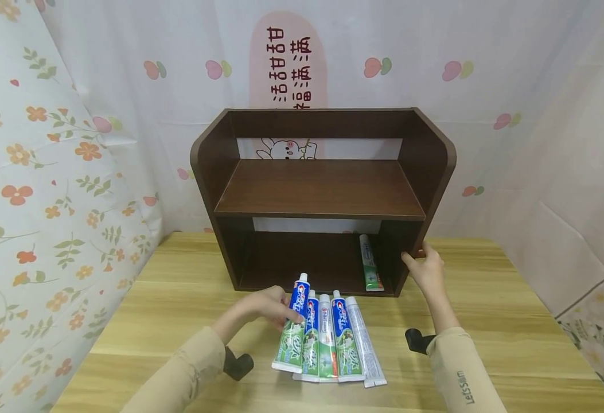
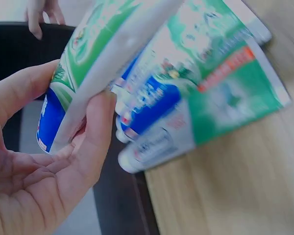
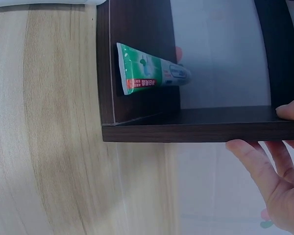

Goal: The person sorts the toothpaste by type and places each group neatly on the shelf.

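My left hand (image 1: 272,305) pinches a blue and green toothpaste tube (image 1: 292,344), cap pointing toward the shelf. In the left wrist view, the thumb and fingers lie on either side of this toothpaste tube (image 2: 100,54). Beside it, several more toothpaste tubes (image 1: 326,350) lie in a row on the table, caps toward the shelf. My right hand (image 1: 427,268) grips the right side panel of a dark brown two-tier shelf (image 1: 322,189). One green and white toothpaste tube (image 3: 149,71) rests on the lower tier by that panel.
The light wooden table (image 1: 178,338) runs under the shelf and tubes. A patterned cloth (image 1: 172,115) hangs behind, and a floral cloth (image 1: 33,183) hangs on the left. Black wrist mounts (image 1: 238,365) stick out near both sleeves.
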Demonstrator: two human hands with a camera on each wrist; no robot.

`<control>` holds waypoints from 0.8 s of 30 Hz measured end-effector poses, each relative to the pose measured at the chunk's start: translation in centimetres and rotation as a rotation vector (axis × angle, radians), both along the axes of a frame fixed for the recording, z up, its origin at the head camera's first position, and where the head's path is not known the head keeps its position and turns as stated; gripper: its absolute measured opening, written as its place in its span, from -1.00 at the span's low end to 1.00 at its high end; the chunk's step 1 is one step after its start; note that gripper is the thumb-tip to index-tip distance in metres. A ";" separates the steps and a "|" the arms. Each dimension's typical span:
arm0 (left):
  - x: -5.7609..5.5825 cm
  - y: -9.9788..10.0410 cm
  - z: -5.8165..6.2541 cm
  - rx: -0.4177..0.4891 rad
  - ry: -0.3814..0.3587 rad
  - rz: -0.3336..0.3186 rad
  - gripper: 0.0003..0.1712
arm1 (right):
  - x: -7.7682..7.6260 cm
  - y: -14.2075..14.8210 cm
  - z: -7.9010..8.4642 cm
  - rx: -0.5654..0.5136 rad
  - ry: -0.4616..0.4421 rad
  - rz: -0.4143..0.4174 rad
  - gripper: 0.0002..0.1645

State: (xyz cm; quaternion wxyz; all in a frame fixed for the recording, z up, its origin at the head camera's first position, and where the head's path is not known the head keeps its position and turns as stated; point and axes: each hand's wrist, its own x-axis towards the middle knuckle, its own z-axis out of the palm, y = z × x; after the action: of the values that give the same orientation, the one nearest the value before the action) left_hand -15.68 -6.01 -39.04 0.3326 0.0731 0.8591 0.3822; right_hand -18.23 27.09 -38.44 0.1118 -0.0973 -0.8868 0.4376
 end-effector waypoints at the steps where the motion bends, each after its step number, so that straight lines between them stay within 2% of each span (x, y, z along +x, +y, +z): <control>1: 0.0 0.2 0.3 0.002 0.011 -0.005 -0.67 | 0.0 0.0 0.0 0.001 0.005 -0.002 -0.53; 10: -0.2 1.6 3.8 0.045 0.068 -0.035 -0.64 | -0.1 0.1 -0.1 0.005 0.026 -0.003 -0.53; 24: -0.2 3.2 8.8 0.097 0.100 -0.123 -0.64 | 0.0 0.1 0.0 -0.004 0.012 0.031 -0.51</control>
State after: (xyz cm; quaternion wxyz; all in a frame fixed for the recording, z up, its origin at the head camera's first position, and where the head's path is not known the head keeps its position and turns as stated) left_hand -15.89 -2.83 -30.24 0.3083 0.1605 0.8490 0.3980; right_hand -18.20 27.21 -38.42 0.1100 -0.0810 -0.8867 0.4417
